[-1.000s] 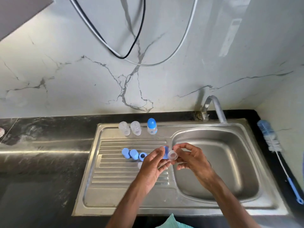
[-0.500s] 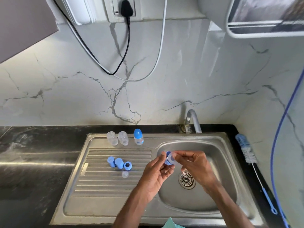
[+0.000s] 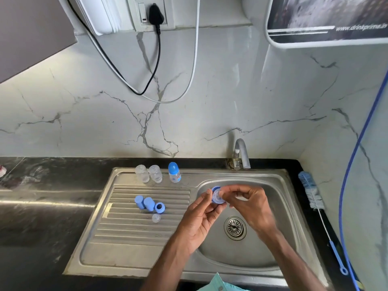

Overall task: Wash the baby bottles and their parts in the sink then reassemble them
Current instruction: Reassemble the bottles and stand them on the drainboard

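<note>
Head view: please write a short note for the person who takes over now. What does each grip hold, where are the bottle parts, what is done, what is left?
Left grip holds a blue collar ring over the sink basin; right grip pinches the clear nipple in it.
On the drainboard: two open clear bottles, one capped bottle, two blue caps, a second ring, a loose nipple.
Done: one bottle assembled.
Left: seat this nipple, then build up the two open bottles. Whether parts are washed, I cannot tell.
</note>
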The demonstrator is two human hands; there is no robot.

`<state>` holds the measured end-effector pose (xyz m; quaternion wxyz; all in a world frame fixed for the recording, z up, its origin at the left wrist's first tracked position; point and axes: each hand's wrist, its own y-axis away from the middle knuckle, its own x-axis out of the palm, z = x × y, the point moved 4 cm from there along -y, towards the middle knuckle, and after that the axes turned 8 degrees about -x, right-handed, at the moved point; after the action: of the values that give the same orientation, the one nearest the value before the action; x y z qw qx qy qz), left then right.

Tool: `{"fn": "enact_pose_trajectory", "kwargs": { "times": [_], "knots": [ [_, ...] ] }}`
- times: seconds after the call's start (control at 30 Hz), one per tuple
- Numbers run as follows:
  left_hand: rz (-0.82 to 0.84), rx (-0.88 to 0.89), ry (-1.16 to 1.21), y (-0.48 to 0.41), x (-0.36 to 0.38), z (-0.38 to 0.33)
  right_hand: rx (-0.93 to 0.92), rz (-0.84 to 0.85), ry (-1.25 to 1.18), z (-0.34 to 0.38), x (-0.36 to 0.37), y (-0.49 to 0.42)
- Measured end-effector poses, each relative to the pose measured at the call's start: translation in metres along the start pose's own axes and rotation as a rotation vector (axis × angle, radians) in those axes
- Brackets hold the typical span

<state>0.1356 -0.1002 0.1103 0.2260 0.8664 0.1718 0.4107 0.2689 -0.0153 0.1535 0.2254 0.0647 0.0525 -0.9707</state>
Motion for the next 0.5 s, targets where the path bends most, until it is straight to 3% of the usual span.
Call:
{"fn": "enact_pose_trajectory", "kwargs": {
  "times": [0.33, 0.5],
  "knots": [
    [-0.092, 0.283, -0.591, 0.003, 0.008, -0.008, -0.002, -0.075, -0.072, -0.007, 0.000, -0.001],
    [-0.176, 0.460, -0.692, -0.001, 0.001, -0.017, 0.108, -0.054, -0.100, -0.018, 0.004, -0.006]
  ]
}}
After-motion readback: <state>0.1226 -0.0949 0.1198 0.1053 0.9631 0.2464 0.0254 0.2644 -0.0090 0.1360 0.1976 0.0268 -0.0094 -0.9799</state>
